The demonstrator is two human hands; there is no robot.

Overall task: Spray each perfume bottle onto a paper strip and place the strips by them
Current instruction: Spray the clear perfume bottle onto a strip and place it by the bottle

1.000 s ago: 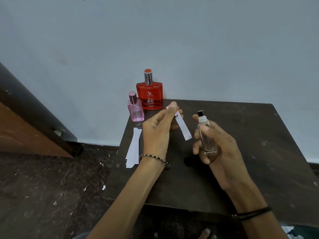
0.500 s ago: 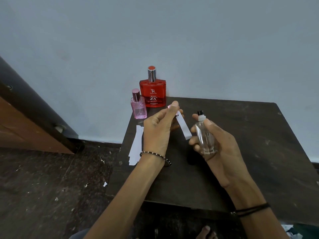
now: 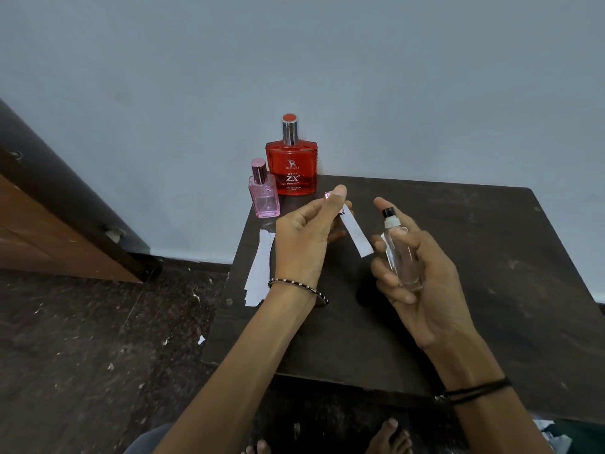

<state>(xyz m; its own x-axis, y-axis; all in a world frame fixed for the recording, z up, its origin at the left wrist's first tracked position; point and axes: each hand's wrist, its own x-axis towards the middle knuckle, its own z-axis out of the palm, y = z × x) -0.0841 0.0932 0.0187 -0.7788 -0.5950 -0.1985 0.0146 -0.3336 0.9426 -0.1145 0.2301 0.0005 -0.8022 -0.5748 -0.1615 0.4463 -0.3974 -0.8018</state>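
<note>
My left hand (image 3: 306,239) pinches a white paper strip (image 3: 357,235) at its top end; the strip hangs down to the right, above the table. Just right of it, my right hand (image 3: 419,273) grips a clear glass spray bottle (image 3: 401,253) upright, its black nozzle at the level of the strip's top and my index finger lifted off the pump. A red perfume bottle (image 3: 292,167) and a smaller pink perfume bottle (image 3: 263,193) stand at the table's far left corner against the wall. Several spare paper strips (image 3: 258,267) lie along the table's left edge.
The dark wooden table (image 3: 474,290) stands against a pale wall. A brown wooden door (image 3: 49,231) slants at the left. The dark floor (image 3: 98,339) carries white paper scraps. My toes show below the table's near edge.
My right index finger, which lay over the clear bottle's pump, has lifted off it. The bottle and strip have stayed close together above the table.
</note>
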